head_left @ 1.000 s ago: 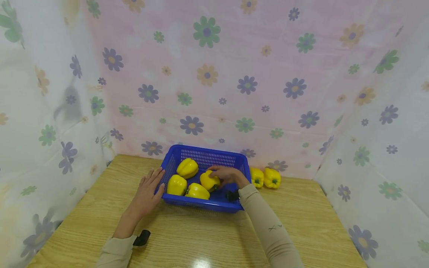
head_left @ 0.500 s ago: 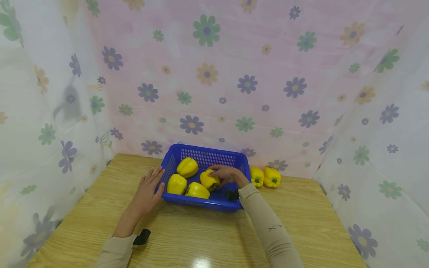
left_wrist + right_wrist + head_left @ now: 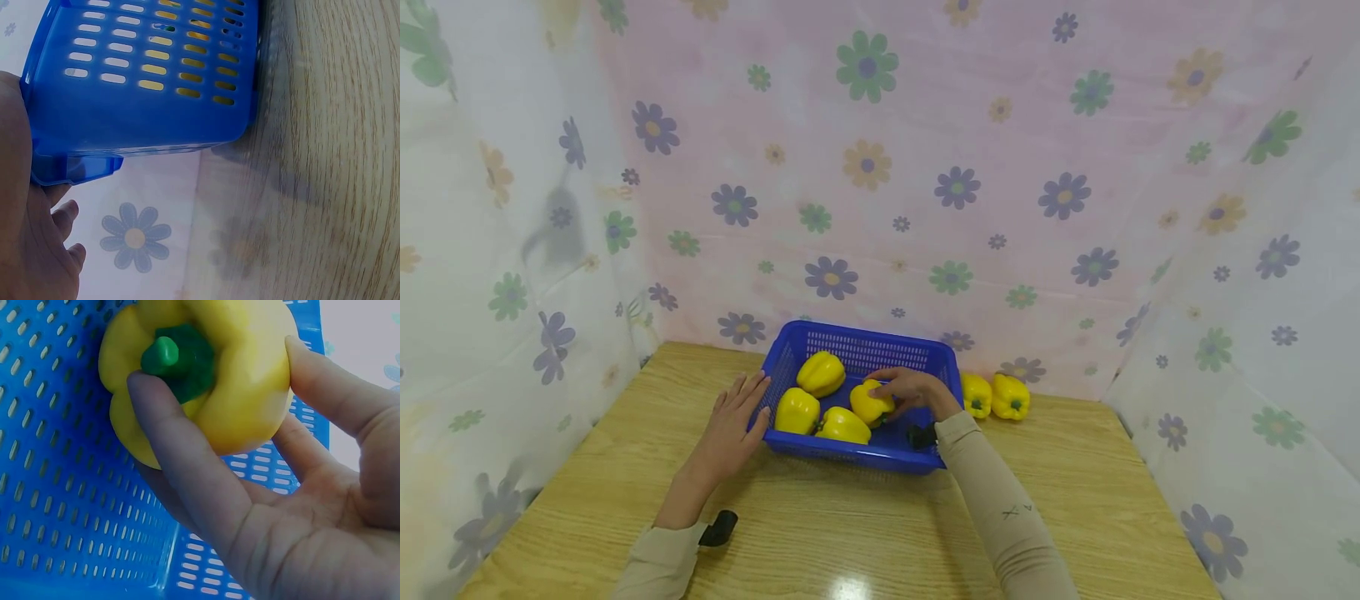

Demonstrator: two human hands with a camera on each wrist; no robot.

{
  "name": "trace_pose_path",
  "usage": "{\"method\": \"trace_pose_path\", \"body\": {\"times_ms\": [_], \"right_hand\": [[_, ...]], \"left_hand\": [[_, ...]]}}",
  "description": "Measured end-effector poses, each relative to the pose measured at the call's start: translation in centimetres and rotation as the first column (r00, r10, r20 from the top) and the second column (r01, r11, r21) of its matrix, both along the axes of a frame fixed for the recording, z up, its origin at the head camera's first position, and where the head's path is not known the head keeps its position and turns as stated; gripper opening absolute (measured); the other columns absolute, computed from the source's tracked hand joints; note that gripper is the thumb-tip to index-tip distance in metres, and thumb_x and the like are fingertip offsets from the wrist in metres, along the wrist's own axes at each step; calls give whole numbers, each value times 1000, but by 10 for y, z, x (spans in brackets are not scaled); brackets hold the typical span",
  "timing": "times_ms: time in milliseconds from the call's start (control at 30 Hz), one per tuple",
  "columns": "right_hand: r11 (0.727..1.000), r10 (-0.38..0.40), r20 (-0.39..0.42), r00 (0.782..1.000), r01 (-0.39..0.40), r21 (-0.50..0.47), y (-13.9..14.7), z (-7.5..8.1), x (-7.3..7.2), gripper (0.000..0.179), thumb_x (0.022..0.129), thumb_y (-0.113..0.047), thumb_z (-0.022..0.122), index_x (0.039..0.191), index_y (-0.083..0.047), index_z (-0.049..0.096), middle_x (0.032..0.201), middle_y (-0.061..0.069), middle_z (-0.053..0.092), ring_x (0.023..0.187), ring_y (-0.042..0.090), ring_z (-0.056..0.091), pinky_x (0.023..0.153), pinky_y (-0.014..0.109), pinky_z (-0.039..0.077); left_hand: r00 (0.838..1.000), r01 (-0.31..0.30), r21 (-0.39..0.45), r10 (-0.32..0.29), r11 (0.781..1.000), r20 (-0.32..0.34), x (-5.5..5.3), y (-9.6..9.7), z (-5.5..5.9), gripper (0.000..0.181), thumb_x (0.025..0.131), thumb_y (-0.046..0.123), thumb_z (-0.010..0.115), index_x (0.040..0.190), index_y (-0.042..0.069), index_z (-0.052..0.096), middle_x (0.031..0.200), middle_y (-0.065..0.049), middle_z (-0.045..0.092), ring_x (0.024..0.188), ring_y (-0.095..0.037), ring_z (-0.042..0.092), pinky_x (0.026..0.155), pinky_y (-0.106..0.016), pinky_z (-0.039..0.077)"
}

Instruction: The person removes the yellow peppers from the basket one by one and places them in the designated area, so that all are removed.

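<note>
A blue plastic basket (image 3: 865, 452) with slotted sides stands on the table. My left hand (image 3: 724, 437) lies along its left rim, fingers extended; the left wrist view has the fingers (image 3: 50, 256) just outside the basket's handle lip (image 3: 94, 167). Inside the basket my right hand (image 3: 919, 390) grips a yellow bell pepper (image 3: 868, 403). Up close in the right wrist view, thumb and fingers span this pepper (image 3: 250, 381), one fingertip by its green stem (image 3: 164, 353). Three more yellow peppers share the basket: one at the back (image 3: 822, 373), one at front left (image 3: 797, 411), one at front middle (image 3: 844, 426).
Two yellow bell peppers, a nearer one (image 3: 977, 395) and an outer one (image 3: 1011, 397), sit on the wooden table (image 3: 820, 525) just right of the basket. Floral cloth (image 3: 880, 167) hangs behind and along both sides of the table.
</note>
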State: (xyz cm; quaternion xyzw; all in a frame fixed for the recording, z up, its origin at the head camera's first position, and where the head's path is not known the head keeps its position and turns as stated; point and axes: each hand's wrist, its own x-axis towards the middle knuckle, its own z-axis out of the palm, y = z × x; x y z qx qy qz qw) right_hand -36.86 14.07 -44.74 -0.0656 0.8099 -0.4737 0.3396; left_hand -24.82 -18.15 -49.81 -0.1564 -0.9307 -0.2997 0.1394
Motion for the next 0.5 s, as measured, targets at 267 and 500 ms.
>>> {"method": "trace_pose_path", "body": {"times_ms": [267,500], "right_hand": [[1000,-23,-7,1000,23,0,0,-3,-2,50,102,-18,62,150,-8,50,150,22,46,130,40,53,89,48,60],[1000,-25,-20,999,25,12,-1,-3,-2,52,102,-21,63,150,-7,50,148,22,47,127,40,55,87,48,61]], "left_hand": [[1000,7,2,-7,1000,-10,0,0,0,53,109,23,43,155,-1,38,164,-19,32,152,-49,18,118,-73,12],[1000,8,-1,-8,1000,-11,-1,-1,-1,53,109,24,43,156,-1,37,164,-19,31,152,-50,18,118,-73,12]]}}
